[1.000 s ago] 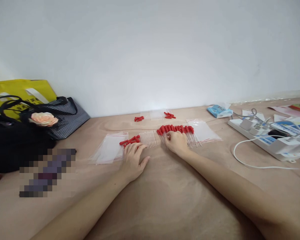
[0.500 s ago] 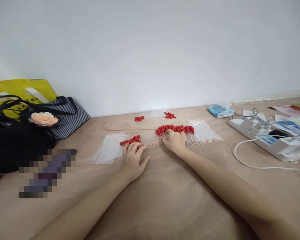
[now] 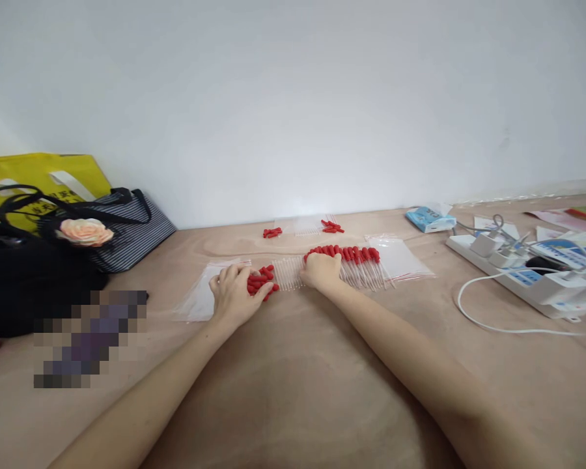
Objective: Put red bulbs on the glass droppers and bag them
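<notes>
Lying flat, plastic bags (image 3: 404, 258), red-topped droppers (image 3: 356, 255) alongside

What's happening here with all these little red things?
Someone is working bare-handed. The right hand is at the left end of a row of red-topped tubes; whether it grips one is hidden. The left hand, spread, is at a pile of loose red caps. Bare tubes lie between the hands.

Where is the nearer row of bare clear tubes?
In the head view, the row lies near the centre, between the left hand and the right hand.
</notes>
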Tool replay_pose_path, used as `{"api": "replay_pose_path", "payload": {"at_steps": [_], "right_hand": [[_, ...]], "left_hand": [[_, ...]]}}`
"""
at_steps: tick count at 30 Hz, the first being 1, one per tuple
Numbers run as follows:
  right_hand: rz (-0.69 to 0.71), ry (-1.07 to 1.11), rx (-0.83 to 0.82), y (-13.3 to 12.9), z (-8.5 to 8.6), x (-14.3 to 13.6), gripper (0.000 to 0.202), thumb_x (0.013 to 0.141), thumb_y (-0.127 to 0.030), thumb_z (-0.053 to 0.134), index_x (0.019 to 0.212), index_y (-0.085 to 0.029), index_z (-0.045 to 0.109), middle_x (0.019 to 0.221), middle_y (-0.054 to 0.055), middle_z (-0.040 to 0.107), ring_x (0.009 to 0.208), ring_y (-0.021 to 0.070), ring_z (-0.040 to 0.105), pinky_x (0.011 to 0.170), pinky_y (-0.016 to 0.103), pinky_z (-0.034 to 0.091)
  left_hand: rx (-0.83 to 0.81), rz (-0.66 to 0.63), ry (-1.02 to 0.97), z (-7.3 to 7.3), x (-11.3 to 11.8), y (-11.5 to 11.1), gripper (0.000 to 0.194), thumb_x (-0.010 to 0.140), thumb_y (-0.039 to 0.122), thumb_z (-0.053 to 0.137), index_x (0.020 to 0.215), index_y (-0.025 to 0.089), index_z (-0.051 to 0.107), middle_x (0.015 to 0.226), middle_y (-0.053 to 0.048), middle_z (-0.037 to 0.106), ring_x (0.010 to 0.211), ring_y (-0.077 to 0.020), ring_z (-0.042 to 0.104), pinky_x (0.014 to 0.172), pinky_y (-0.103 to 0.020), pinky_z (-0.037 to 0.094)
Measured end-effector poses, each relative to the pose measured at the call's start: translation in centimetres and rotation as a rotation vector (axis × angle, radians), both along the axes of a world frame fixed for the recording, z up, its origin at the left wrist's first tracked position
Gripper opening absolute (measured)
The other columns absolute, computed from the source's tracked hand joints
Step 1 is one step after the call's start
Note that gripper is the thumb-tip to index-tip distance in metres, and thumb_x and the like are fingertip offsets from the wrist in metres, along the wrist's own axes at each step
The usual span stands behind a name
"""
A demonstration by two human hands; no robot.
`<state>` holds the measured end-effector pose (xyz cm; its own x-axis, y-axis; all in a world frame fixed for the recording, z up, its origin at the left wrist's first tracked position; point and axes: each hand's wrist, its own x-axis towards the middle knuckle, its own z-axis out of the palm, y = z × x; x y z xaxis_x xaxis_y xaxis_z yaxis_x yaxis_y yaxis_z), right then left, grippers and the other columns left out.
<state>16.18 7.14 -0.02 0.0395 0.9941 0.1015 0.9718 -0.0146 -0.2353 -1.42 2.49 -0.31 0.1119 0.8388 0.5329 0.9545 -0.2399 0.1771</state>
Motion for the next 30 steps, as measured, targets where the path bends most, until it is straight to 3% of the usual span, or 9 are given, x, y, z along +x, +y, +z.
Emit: {"api": "replay_pose_path", "payload": {"at_steps": [3,7,12,18,20,23,30], "right_hand": [[-0.012,0.01,-0.064,0.4,0.4,-0.2,0.021,0.071,-0.024,0.051,0.082,-0.014,0.065,0.083,0.013,0.066,0.08,0.0241,0.061,0.083,0.043,0.025],[-0.003,0.019,-0.108,0.6,0.7,-0.1,0.022,0.072,-0.027,0.051,0.082,-0.015,0.065,0.084,0.012,0.066,0.081,0.0241,0.061,0.082,0.043,0.029],[0.074,-0.006,-0.101,0.0,1.0,0.4,0.026,0.077,-0.028,0.045,0.086,-0.013,0.065,0.088,0.014,0.066,0.081,0.0235,0.06,0.078,0.039,0.032],[0.366,-0.042,-0.07,-4.0,1.8,3.4,0.023,0.079,-0.031,0.048,0.076,-0.016,0.065,0.085,0.01,0.066,0.083,0.0205,0.058,0.07,0.028,0.036],[0.577,-0.032,-0.049,-5.7,1.7,4.8,0.019,0.079,-0.028,0.049,0.078,-0.016,0.063,0.082,0.007,0.065,0.078,0.0177,0.058,0.066,0.025,0.036],[0.748,-0.031,0.011,-7.4,1.0,6.5,0.018,0.08,-0.029,0.05,0.077,-0.015,0.061,0.074,0.006,0.063,0.072,0.0171,0.055,0.062,0.025,0.036],[0.873,0.103,0.072,-7.0,-0.7,7.5,0.011,0.078,-0.025,0.054,0.074,-0.016,0.057,0.071,0.002,0.06,0.068,0.0135,0.051,0.065,0.024,0.035]], "left_hand": [[-0.046,-0.033,0.024,0.0,-0.5,0.5,0.031,0.069,0.05,0.057,0.08,0.022,0.059,0.095,-0.007,0.058,0.096,-0.0293,0.048,0.082,-0.048,0.03],[-0.103,-0.018,-0.012,0.3,-1.5,1.3,0.021,0.077,0.04,0.05,0.086,0.023,0.06,0.098,-0.006,0.061,0.097,-0.0283,0.049,0.082,-0.048,0.031],[-0.122,-0.002,-0.033,0.4,-3.1,2.5,0.016,0.077,0.032,0.05,0.084,0.023,0.062,0.095,-0.006,0.063,0.092,-0.0276,0.053,0.077,-0.045,0.036],[-0.16,-0.285,0.059,1.0,-3.0,4.0,0.024,0.08,0.029,0.044,0.095,0.021,0.061,0.097,-0.005,0.062,0.092,-0.0211,0.054,0.082,-0.036,0.039],[-0.225,-0.365,0.109,1.5,-2.6,4.8,0.025,0.08,0.028,0.044,0.096,0.02,0.061,0.095,-0.005,0.062,0.089,-0.0197,0.054,0.082,-0.033,0.04],[-0.332,-0.452,0.168,2.1,-2.1,6.1,0.024,0.08,0.026,0.043,0.092,0.02,0.062,0.095,-0.004,0.06,0.088,-0.0185,0.054,0.079,-0.03,0.041],[-0.435,-0.55,0.301,2.5,-2.0,7.9,0.02,0.076,0.021,0.046,0.083,0.021,0.065,0.087,-0.003,0.058,0.08,-0.0156,0.055,0.071,-0.024,0.041]]}}
